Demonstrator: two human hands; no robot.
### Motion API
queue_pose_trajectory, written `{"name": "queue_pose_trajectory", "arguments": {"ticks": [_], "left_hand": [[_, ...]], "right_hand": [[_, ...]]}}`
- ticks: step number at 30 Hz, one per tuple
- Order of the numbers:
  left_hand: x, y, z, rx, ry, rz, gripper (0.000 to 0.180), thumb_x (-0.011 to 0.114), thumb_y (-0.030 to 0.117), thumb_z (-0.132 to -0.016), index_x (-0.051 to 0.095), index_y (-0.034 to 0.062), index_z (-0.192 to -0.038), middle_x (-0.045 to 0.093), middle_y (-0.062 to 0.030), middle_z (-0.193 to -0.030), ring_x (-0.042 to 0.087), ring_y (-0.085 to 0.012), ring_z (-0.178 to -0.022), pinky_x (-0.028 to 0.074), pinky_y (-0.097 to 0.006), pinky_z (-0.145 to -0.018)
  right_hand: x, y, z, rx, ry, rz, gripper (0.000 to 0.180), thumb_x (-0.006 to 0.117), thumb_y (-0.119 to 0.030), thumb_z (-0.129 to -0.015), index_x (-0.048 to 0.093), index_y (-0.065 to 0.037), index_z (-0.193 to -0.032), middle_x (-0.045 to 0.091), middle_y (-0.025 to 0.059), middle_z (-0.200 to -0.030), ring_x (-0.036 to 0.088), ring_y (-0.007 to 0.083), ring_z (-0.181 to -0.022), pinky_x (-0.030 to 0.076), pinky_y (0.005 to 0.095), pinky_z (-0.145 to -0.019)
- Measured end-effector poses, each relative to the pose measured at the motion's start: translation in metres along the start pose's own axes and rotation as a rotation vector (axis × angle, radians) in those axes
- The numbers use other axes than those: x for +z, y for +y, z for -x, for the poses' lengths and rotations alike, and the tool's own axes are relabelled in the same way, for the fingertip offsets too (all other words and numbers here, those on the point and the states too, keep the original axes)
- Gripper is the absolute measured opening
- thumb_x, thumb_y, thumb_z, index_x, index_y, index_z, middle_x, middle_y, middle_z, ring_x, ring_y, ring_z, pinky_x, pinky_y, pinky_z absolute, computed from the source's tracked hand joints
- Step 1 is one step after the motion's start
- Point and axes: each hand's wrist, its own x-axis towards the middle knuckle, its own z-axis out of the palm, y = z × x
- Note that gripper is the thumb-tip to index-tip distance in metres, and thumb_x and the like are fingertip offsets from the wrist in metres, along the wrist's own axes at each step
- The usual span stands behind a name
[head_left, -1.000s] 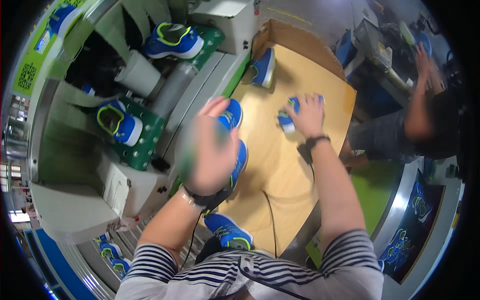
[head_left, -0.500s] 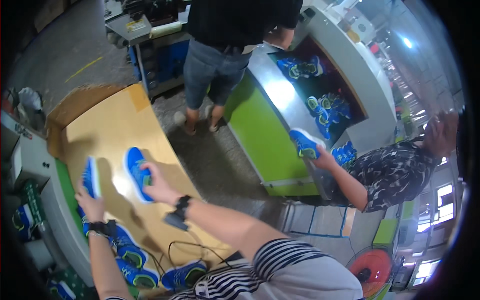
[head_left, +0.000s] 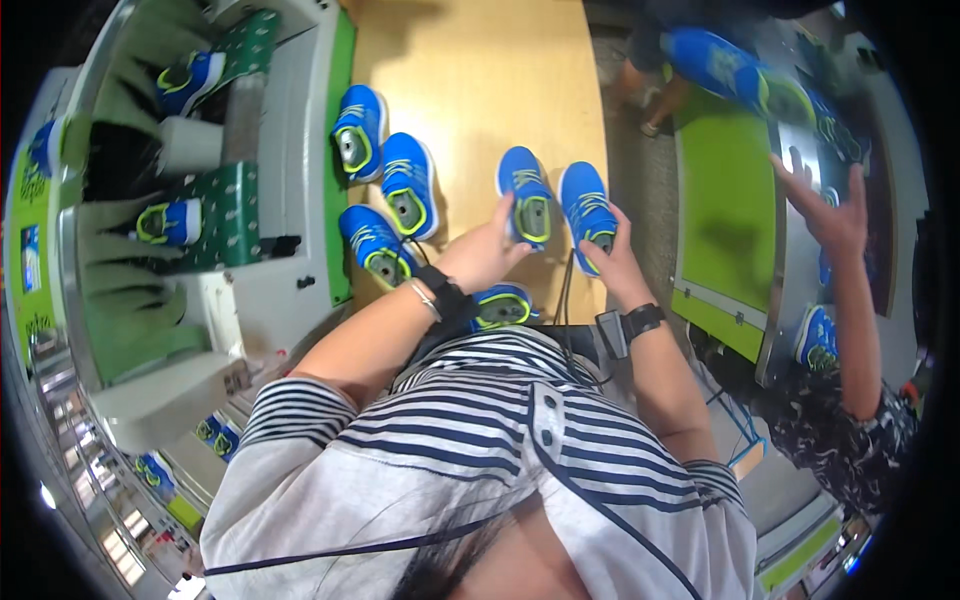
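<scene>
So, just right of centre, the left hand [head_left: 487,256] is closed on the heel of a blue lace-up sneaker [head_left: 522,175], and the right hand [head_left: 624,270] grips the heel end of a matching sneaker [head_left: 584,190] just beside it. Both toes point to the upper edge, over a pale wood-grain tabletop [head_left: 470,85]. Left of centre, three loose sneakers [head_left: 404,165] with lime collars sit close together on it; one more sneaker [head_left: 503,300] shows below the left hand, by the striped shirt [head_left: 470,380]. At upper left, a dark green conveyor belt [head_left: 236,185] carries other blue sneakers [head_left: 192,80]. At right, a co-worker's spread hand [head_left: 832,212] is below a blurred sneaker [head_left: 715,65].
</scene>
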Motion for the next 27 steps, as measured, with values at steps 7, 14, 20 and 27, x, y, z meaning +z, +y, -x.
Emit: {"name": "queue_pose_trajectory", "arguments": {"ticks": [7, 14, 20, 27], "left_hand": [[-0.009, -0.011, 0.043, 0.113, 0.055, -0.198, 0.056, 0.065, 0.035, -0.095, 0.054, 0.0016, -0.138, 0.069, -0.0200, -0.111, 0.067, -0.0353, -0.101, 0.054, -0.044, -0.086], [-0.033, 0.025, 0.086, 0.341, 0.087, 0.585, 0.076, 0.073, 0.039, -0.093, 0.040, 0.0025, -0.151, 0.058, -0.0202, -0.138, 0.058, -0.0299, -0.128, 0.044, -0.040, -0.108], [-0.043, 0.045, 0.102, 0.427, 0.705, 0.832, 0.126, 0.089, 0.023, -0.076, -0.002, 0.0085, -0.162, 0.023, -0.0242, -0.157, 0.030, -0.0331, -0.146, 0.027, -0.044, -0.120], [-0.121, 0.011, 0.159, 0.364, 1.312, 1.168, 0.111, 0.077, 0.016, -0.084, -0.001, 0.0092, -0.162, 0.038, -0.0162, -0.146, 0.047, -0.0231, -0.128, 0.041, -0.038, -0.109]], "right_hand": [[-0.031, -0.037, 0.029, 0.085, 0.162, -0.372, 0.065, 0.070, -0.008, -0.093, 0.039, 0.002, -0.148, 0.058, 0.0132, -0.133, 0.057, 0.0203, -0.121, 0.045, 0.0336, -0.104], [-0.068, -0.154, 0.059, -0.229, 0.228, -0.143, 0.062, 0.068, -0.008, -0.093, 0.040, 0.000, -0.148, 0.057, 0.0140, -0.133, 0.059, 0.0218, -0.118, 0.048, 0.0332, -0.102], [0.052, -0.232, 0.064, -0.336, -0.502, -0.125, 0.057, 0.059, -0.018, -0.102, 0.038, -0.002, -0.153, 0.048, 0.0126, -0.150, 0.049, 0.0219, -0.133, 0.041, 0.0356, -0.110], [0.221, -0.098, -0.065, -0.391, -0.392, 0.272, 0.092, 0.076, -0.041, -0.088, 0.026, -0.001, -0.155, 0.037, 0.0321, -0.152, 0.038, 0.0428, -0.142, 0.032, 0.0451, -0.117]]}}
